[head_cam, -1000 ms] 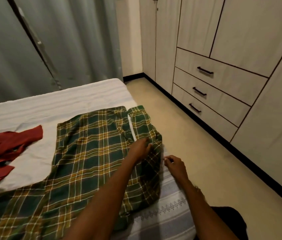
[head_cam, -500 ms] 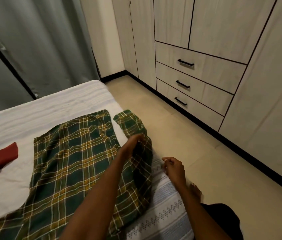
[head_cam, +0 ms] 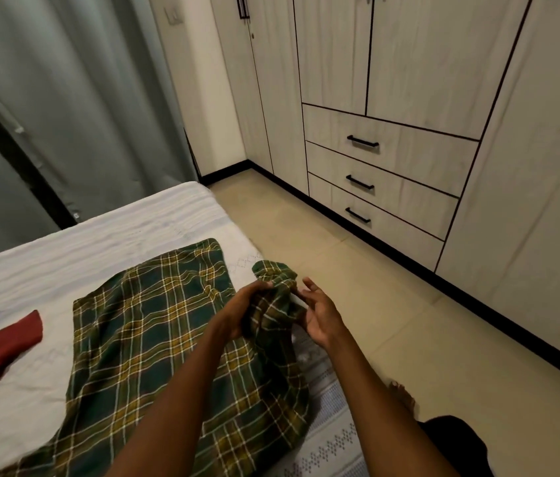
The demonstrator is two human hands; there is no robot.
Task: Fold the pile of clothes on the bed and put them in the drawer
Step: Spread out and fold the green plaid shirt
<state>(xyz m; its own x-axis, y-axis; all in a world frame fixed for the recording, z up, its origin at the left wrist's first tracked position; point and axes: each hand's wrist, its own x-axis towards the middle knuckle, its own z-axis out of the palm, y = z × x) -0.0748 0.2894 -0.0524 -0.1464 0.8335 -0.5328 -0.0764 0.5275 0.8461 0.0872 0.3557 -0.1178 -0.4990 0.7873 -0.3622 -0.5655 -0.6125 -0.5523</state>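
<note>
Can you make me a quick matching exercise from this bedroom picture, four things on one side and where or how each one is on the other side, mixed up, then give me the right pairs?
Things
1. plaid shirt
2. red cloth
3. left hand
4. right hand

States
A. open, fingers spread, beside the lifted sleeve
B. lying at the left edge of the bed
C. gripping a bunched sleeve
D. spread out on the bed, one sleeve raised

Pairs: 1-D, 2-B, 3-C, 4-A

Plaid shirt (head_cam: 155, 339) — left hand (head_cam: 237, 315) gripping
</note>
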